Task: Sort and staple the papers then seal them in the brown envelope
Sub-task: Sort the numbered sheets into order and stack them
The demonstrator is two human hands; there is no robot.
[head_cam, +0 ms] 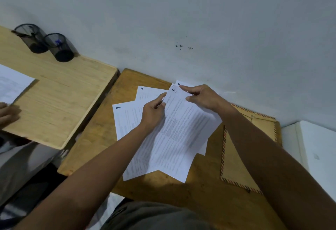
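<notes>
Left hand [153,110] and right hand [201,97] pinch fanned numbered papers [174,135] on the table [101,138]; brown envelope [234,158] at 3 o'clock, apparently unsealed.

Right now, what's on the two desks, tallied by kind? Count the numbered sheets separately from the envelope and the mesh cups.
Numbered sheets fanned under the hands: 4 showing (marked 4, 6, one of unclear number, 5)
Brown envelope: 1
Black mesh pen cups: 2
Loose sheet on the left desk: 1
Total: 8
</notes>
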